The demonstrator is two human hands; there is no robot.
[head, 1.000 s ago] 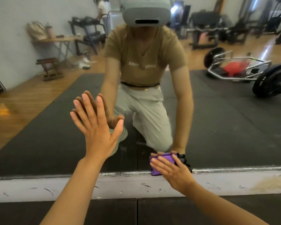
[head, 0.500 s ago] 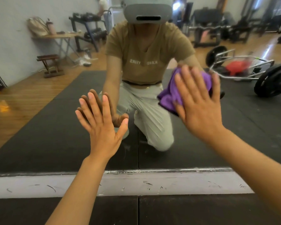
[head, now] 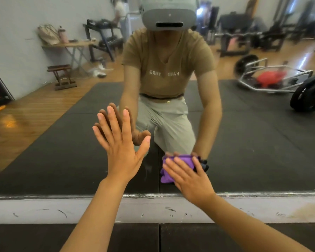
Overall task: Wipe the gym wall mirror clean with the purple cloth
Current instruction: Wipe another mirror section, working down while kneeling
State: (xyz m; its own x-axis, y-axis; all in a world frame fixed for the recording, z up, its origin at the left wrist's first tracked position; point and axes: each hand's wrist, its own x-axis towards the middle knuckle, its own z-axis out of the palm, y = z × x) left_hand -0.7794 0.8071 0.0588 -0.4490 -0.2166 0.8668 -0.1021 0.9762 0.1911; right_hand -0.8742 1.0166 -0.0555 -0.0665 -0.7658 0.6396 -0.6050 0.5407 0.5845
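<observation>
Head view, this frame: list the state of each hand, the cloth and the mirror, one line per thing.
left hand: open, fingers spread, flat against the glass.
right hand: open, straight fingers pressing the cloth to the glass.
purple cloth: bunched, pinned low on the mirror just above its bottom edge.
mirror: upright on the wall, faint smears showing between the two hands.

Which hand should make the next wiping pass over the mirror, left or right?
Right. The right hand already presses the purple cloth flat against the mirror near its bottom edge. The left hand lies flat on the glass with nothing under it, apparently bracing.
</observation>
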